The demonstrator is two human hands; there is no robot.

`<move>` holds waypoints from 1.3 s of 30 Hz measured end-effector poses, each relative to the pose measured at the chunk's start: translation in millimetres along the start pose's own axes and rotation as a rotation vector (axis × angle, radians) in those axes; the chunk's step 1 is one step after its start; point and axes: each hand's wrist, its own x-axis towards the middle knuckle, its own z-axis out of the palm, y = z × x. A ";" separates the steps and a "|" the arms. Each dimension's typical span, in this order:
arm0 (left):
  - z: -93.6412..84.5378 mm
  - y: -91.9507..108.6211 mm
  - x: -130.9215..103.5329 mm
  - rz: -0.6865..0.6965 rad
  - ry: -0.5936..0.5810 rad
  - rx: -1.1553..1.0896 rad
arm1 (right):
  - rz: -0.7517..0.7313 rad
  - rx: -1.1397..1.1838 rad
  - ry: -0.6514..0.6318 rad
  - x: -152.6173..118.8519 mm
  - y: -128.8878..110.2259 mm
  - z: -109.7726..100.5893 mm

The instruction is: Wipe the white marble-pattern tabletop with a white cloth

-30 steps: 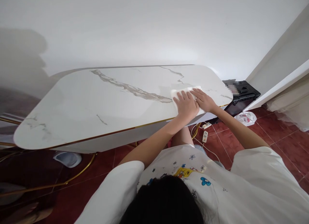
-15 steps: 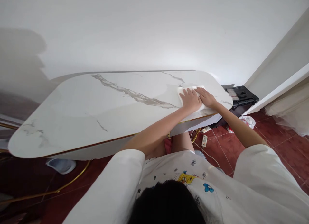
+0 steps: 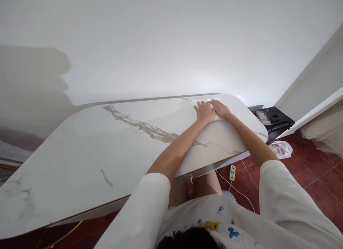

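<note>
A white cloth (image 3: 194,104) lies near the back edge of the marble-patterned white tabletop (image 3: 125,159), right of the middle. On top of it rests my left hand (image 3: 205,112), fingers spread and slightly bent, pressing down. Close against it, my right hand (image 3: 220,109) lies flat over the cloth's right part with its fingers stretched out to the left. Both hands cover most of the cloth, so its full shape is hidden.
A white wall (image 3: 160,45) runs along the table's back edge. Beyond the right end stands a black case (image 3: 278,116). On the red tiled floor lie a power strip (image 3: 232,172) with a cable and a plastic bag (image 3: 281,149). A pale curtain (image 3: 324,134) hangs at far right.
Both hands and the cloth have slid across the tabletop from near the front edge toward the back edge. The camera view has also shifted, so the table appears lower.
</note>
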 end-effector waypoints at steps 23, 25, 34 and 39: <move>3.4 -31.2 73.0 -0.026 -0.001 0.059 | -0.013 0.003 -0.059 82.8 16.9 18.9; 5.1 -27.1 75.3 -0.035 0.001 0.064 | -0.015 0.019 -0.061 83.9 22.8 18.2; 18.1 -4.9 96.4 -0.011 0.032 0.040 | -0.026 0.014 -0.015 90.9 55.9 10.0; 17.2 -3.8 93.0 -0.009 0.026 0.026 | -0.019 -0.021 -0.026 87.8 56.4 10.1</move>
